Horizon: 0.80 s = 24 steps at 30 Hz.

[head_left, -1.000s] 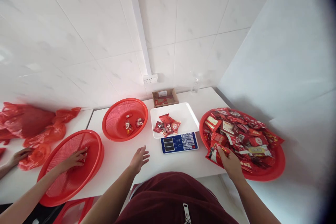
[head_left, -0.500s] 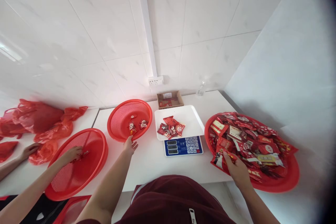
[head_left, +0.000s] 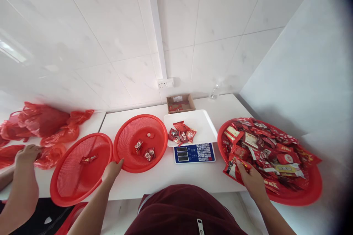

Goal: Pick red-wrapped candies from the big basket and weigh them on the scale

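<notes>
My left hand [head_left: 111,172] is at the left rim of the middle red plastic basket [head_left: 165,128], its thumb against the rim and its other fingers mostly hidden. A few small red-wrapped sweets [head_left: 149,154] lie inside that basket. My right hand [head_left: 252,181] pinches a red packet [head_left: 231,169] at the near left edge of the full red basket [head_left: 313,191], which is heaped with red, gold and white packets. Between the baskets, several red packets [head_left: 182,132] rest on the white tray [head_left: 204,126] of a blue digital scale [head_left: 194,153].
Another red basket [head_left: 55,180] with a few sweets stands at the left. Beyond it are red plastic bags [head_left: 44,121] and a co-worker's hand [head_left: 27,154]. A cardboard box [head_left: 190,103] and a clear plastic bottle [head_left: 214,91] stand by the wall.
My left hand has moved left and nearer me, from the middle basket's front to its left rim. That basket has shifted nearer. The co-worker's hand has left the left basket for the bags.
</notes>
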{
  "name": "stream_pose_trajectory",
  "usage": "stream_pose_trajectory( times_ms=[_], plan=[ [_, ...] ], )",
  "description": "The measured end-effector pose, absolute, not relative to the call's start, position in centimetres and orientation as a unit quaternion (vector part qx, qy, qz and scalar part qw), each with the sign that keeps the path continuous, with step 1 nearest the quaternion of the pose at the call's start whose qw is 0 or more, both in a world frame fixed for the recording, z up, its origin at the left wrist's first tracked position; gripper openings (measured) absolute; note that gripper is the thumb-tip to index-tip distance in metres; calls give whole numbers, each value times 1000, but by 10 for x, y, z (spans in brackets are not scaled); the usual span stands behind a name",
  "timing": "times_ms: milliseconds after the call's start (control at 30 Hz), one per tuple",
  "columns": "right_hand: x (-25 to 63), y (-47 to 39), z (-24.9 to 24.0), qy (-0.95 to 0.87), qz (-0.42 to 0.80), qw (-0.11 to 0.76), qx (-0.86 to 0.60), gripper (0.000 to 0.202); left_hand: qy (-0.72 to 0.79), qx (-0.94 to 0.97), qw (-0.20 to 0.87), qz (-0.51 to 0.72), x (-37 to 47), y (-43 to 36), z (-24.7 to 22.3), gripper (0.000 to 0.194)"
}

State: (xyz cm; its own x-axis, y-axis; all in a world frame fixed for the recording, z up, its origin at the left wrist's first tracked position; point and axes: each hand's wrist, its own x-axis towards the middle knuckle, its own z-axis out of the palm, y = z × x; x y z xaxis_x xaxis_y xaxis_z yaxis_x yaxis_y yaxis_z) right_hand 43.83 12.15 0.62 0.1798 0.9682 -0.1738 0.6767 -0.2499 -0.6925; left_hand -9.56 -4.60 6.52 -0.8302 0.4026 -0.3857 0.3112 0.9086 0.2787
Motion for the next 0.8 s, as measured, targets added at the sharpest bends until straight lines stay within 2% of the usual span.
stream_pose_trajectory(
  times_ms=[100, 233, 500, 667, 733, 800],
  plan=[
    [438, 122, 5, -558, 299, 238, -737, 61, 955, 215, 206, -8, -98, -48, 75, 41],
    [437, 121, 9, -551, 307, 224, -743, 61, 958, 223, 177, -29, -92, -45, 81, 45],
    [437, 121, 9, -551, 297, 219, -749, 62, 946, 242, 200, -82, -95, -44, 93, 50],
    [436, 121, 8, -548, 295, 217, -752, 62, 957, 278, 48, -64, -94, -45, 85, 64],
    [435, 121, 8, -548, 292, 212, -755, 62, 964, 255, 53, -48, -98, -42, 80, 73],
    [434, 121, 8, -548, 288, 206, -758, 62, 968, 225, 106, -31, -105, -37, 76, 76]
  ],
)
